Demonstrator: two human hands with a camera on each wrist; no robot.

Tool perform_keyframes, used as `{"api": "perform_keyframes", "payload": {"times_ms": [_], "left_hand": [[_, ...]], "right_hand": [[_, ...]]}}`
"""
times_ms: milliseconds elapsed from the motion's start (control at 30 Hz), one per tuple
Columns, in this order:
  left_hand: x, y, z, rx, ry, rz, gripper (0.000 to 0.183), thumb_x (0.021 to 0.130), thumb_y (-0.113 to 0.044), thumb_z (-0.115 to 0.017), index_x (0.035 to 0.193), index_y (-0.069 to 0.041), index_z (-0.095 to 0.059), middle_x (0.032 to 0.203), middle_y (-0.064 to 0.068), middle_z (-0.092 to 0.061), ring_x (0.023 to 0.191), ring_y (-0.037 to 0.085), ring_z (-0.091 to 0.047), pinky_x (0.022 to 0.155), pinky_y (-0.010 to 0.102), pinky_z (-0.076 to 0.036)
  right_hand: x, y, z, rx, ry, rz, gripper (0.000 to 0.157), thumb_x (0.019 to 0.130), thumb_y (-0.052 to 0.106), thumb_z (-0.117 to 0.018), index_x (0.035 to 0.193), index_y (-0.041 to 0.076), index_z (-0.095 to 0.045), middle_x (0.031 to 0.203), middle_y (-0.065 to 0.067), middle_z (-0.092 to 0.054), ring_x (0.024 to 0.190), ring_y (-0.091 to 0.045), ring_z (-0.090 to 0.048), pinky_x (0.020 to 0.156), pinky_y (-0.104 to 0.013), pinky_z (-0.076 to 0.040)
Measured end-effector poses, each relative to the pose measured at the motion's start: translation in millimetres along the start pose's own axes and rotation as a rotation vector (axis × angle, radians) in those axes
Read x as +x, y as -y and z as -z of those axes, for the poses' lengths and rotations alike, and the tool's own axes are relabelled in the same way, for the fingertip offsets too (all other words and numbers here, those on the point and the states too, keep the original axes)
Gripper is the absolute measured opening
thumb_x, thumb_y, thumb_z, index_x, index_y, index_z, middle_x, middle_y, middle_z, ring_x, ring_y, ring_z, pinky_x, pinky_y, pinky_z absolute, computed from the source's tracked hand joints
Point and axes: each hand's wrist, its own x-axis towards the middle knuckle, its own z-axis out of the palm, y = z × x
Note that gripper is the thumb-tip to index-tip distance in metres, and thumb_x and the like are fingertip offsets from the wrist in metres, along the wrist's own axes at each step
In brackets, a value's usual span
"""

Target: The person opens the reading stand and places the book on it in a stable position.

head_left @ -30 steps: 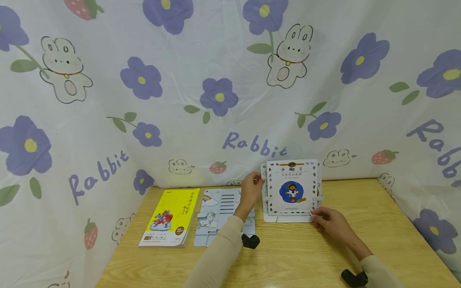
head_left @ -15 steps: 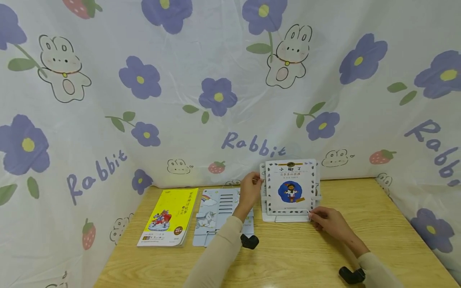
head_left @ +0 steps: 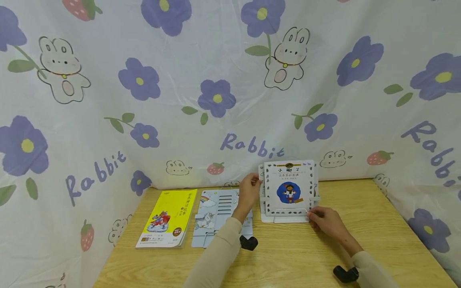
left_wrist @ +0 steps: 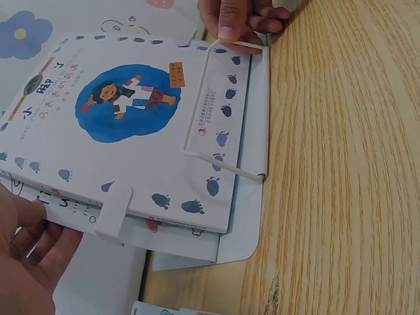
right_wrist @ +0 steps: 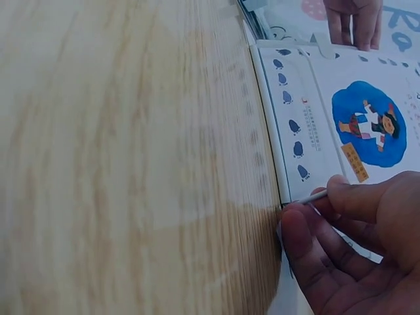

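Observation:
A white picture book (head_left: 289,188) with a blue round illustration leans upright on a white book stand (head_left: 267,219). My left hand (head_left: 248,194) grips the stand's left edge, its fingers at the white side clip (left_wrist: 115,213) in the left wrist view. At the stand's lower right corner, my right hand (head_left: 325,222) pinches the end of the white wire page holder (left_wrist: 200,98). That wire loop lies across the bottom of the book's cover. In the right wrist view the thumb and fingers close on the wire, and the right hand (right_wrist: 367,243) partly hides the stand's corner.
Left of the left forearm lies a second, pale blue book stand (head_left: 205,236) with a unicorn print, partly covered by the arm. Farther left is a yellow book (head_left: 176,208). A patterned cloth (head_left: 180,120) hangs behind the wooden table (head_left: 281,264).
The head view has shifted slightly. Both hands keep their hold on the stand and the wire, with no other visible change.

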Motion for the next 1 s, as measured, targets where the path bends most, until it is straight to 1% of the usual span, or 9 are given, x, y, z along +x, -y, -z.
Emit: {"api": "perform_keyframes", "payload": {"times_ms": [100, 233, 333, 567, 700, 1000], "left_hand": [[0.4, 0.9, -0.1, 0.0, -0.003, -0.002, 0.013, 0.103, -0.006, -0.068, 0.114, -0.004, -0.073, 0.107, 0.009, -0.074, 0.095, 0.016, -0.069, 0.087, 0.029, -0.061], [0.4, 0.3, -0.8, -0.01, 0.004, -0.003, 0.013, 0.103, -0.006, -0.068, 0.115, -0.004, -0.073, 0.107, 0.009, -0.074, 0.094, 0.015, -0.069, 0.086, 0.028, -0.061], [0.4, -1.1, -1.1, -0.011, 0.009, 0.0, 0.014, 0.103, -0.006, -0.068, 0.115, -0.004, -0.073, 0.107, 0.009, -0.074, 0.094, 0.015, -0.068, 0.086, 0.028, -0.061], [0.6, -3.1, -0.1, -0.014, -0.002, -0.017, 0.014, 0.101, -0.003, -0.069, 0.114, -0.003, -0.073, 0.106, 0.01, -0.074, 0.096, 0.018, -0.071, 0.088, 0.03, -0.062], [0.0, -2.6, -0.4, -0.019, -0.006, -0.01, 0.013, 0.099, -0.001, -0.07, 0.112, -0.003, -0.073, 0.105, 0.01, -0.073, 0.096, 0.018, -0.071, 0.087, 0.03, -0.062], [-0.5, -0.1, 0.1, -0.009, -0.011, -0.021, 0.014, 0.098, 0.002, -0.071, 0.112, -0.001, -0.072, 0.105, 0.012, -0.073, 0.095, 0.02, -0.072, 0.085, 0.028, -0.063]], "right_hand": [[1.8, 0.4, -2.7, 0.001, -0.012, -0.009, 0.021, 0.106, 0.014, -0.066, 0.109, -0.005, -0.074, 0.075, -0.007, -0.069, 0.066, -0.016, -0.064, 0.056, -0.026, -0.056], [4.8, 0.3, -5.9, 0.01, -0.026, -0.058, 0.021, 0.106, 0.014, -0.065, 0.106, -0.006, -0.073, 0.073, -0.005, -0.067, 0.064, -0.016, -0.063, 0.055, -0.027, -0.056], [7.3, 0.1, -6.0, 0.003, -0.028, -0.075, 0.021, 0.105, 0.014, -0.064, 0.105, -0.006, -0.073, 0.072, -0.004, -0.067, 0.062, -0.016, -0.063, 0.054, -0.028, -0.056], [11.0, 0.3, -4.7, -0.012, -0.03, -0.061, 0.02, 0.103, 0.014, -0.067, 0.1, -0.005, -0.074, 0.068, -0.004, -0.066, 0.059, -0.016, -0.063, 0.051, -0.027, -0.054], [11.5, 1.6, -5.0, -0.016, -0.028, -0.06, 0.021, 0.103, 0.015, -0.067, 0.098, -0.004, -0.074, 0.067, -0.002, -0.065, 0.059, -0.015, -0.061, 0.051, -0.027, -0.053], [14.3, 2.7, -9.5, -0.009, -0.035, -0.106, 0.022, 0.1, 0.014, -0.065, 0.101, -0.005, -0.077, 0.07, -0.004, -0.068, 0.059, -0.014, -0.061, 0.051, -0.027, -0.052]]}}
